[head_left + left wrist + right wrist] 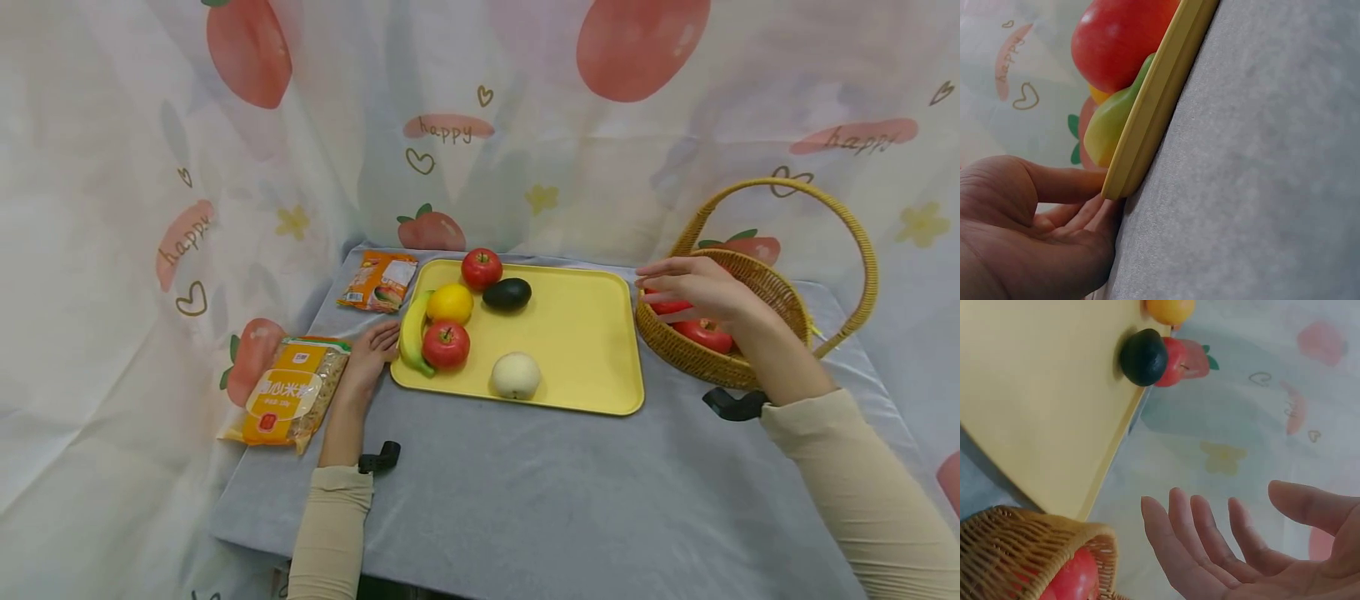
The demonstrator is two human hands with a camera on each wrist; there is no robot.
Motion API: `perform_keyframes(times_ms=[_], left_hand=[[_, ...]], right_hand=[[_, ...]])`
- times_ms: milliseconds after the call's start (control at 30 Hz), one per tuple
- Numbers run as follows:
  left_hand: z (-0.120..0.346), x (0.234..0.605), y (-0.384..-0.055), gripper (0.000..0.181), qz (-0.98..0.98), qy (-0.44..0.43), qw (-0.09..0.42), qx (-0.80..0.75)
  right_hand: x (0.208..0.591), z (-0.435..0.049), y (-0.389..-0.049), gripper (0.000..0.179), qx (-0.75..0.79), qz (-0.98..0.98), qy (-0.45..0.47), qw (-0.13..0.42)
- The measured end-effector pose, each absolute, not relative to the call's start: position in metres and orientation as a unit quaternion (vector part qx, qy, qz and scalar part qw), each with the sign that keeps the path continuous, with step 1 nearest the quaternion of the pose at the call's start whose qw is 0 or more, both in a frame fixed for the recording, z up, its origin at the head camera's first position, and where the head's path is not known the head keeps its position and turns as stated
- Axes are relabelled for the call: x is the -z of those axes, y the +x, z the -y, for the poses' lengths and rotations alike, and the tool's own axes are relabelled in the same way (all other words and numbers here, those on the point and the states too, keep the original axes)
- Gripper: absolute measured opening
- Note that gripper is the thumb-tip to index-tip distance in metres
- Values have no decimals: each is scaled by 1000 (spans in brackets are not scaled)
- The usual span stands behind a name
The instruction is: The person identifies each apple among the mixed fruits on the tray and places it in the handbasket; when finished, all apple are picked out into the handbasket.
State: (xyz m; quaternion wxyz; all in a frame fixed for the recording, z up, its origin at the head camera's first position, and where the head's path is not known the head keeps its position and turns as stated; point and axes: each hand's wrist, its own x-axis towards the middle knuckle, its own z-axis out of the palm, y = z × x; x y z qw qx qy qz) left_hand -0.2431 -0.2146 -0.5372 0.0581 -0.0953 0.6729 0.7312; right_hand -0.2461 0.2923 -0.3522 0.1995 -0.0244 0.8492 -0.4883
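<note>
My left hand (372, 354) rests at the left edge of a yellow tray (577, 333), its thumb touching the rim (1138, 140) in the left wrist view. On the tray lie a banana (413, 337), a yellow lemon-like fruit (450, 303), a red apple (446, 345), another apple (482, 269), a dark avocado (507, 294) and a pale round fruit (515, 376). Over the left side of a wicker basket (772, 287) hovers my right hand (697, 287), fingers spread and holding nothing. Red apples (705, 334) sit inside the basket, partly hidden by that hand.
An orange snack packet (378, 281) lies behind the tray's left end. Left of my left forearm is a yellow-and-clear food bag (296, 392). The basket's tall handle (862, 242) arches up at the right. A printed curtain (487, 183) hangs behind the grey-covered table (525, 492).
</note>
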Motion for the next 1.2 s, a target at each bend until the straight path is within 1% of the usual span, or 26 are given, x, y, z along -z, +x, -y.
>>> perform_keyframes(times_ms=[233, 567, 1200], left_hand=[[214, 538, -245, 58, -680, -85, 57, -726], [214, 538, -243, 59, -676, -82, 55, -730], [214, 538, -242, 58, -682, -78, 50, -725]], right_hand=[[354, -279, -244, 56, 509, -832, -37, 217], [355, -262, -238, 54, 554, -801, -51, 220], [375, -214, -229, 47, 593, -763, -86, 241]])
